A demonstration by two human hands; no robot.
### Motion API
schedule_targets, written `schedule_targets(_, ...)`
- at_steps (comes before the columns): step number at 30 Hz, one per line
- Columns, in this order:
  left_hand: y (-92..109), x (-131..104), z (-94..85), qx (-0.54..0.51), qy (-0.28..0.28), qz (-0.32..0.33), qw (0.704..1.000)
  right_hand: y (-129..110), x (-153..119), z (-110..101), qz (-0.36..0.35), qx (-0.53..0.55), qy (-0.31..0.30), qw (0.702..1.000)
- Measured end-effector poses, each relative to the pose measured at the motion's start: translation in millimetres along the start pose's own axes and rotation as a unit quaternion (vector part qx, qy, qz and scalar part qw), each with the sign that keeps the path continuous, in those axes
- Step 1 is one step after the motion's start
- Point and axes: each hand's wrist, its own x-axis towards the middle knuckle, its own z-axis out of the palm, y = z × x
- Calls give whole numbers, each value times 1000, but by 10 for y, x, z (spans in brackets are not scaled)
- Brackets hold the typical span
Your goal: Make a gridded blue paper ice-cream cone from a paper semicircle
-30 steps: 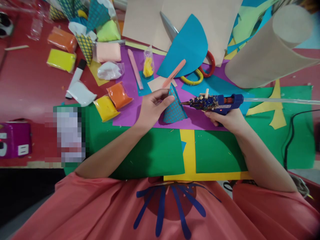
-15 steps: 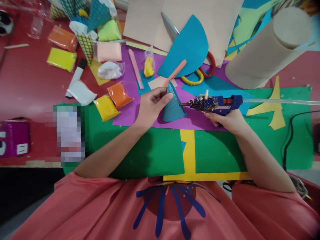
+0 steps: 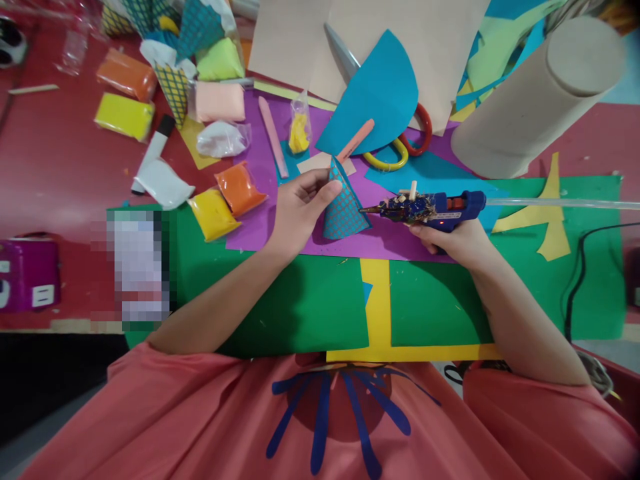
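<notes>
Between thumb and fingers, my left hand (image 3: 303, 207) pinches the upper part of a blue patterned paper cone (image 3: 345, 212), its tip pointing up. My right hand (image 3: 455, 240) grips a dark blue glue gun (image 3: 435, 207) by its handle, and a clear glue stick (image 3: 555, 203) runs out of its back. The gun's nozzle is at the cone's right edge, near the open seam; whether they touch is hard to tell. Behind the cone lie an orange-pink marker (image 3: 356, 140) and a blue paper piece (image 3: 383, 100) over scissors (image 3: 404, 155).
Several clay packets, including an orange one (image 3: 240, 188) and a yellow one (image 3: 214, 215), lie left of my left hand. A large beige roll (image 3: 535, 100) stands at the back right. A black cord (image 3: 580, 267) curves at the right over green sheets (image 3: 435, 300).
My left hand and the cone have shifted slightly left and up, with the cone's tip leaning a little further left. My right hand and the glue gun have hardly moved.
</notes>
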Motion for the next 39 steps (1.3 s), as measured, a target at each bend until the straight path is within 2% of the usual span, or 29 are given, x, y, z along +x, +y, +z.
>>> schedule_targets(17,-17,32,-38,-49,9,-4,999,23,2,3,-4,10,-3,1000)
schedule_targets(23,-25,41,-54,-22,9,-15,1000,14,1,5,0,9,-3,1000)
schedule_targets(39,8,80,-67,-65,22,1,998,5,-3,1,14,8,2,1000)
